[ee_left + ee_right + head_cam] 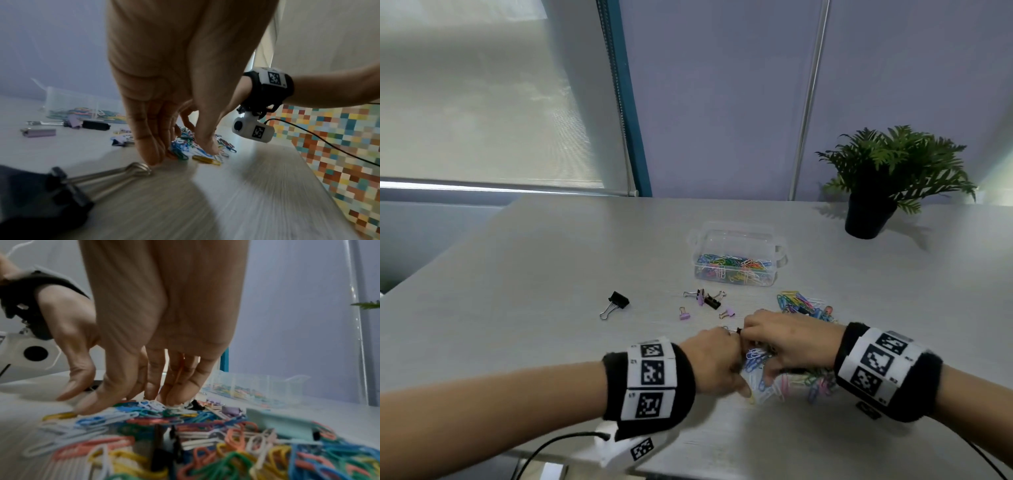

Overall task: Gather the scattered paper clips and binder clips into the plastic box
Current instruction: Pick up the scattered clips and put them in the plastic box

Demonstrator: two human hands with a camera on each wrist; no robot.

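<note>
- Low centre of the head view: left hand [714,363] and right hand [789,342] meet over a paper clip pile [784,380], fingers straight, close together, tips touching clips.
- Mid-frame: scattered binder clips [710,301].
- Beyond: plastic box [738,255], part filled.

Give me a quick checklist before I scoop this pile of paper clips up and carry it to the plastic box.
1. Plastic box open on top: ok, no lid on it.
2. Room in the box: ok, clips only cover the bottom.
3. Left hand and right hand flank the paper clip pile: ok, fingertips down at it.
4. Pile fully gathered: not ok, a second paper clip heap lies nearer the box.
5. Binder clips collected: not ok, the black binder clip and small ones are still on the table.
6. Firm grasp on clips: cannot tell.
</note>
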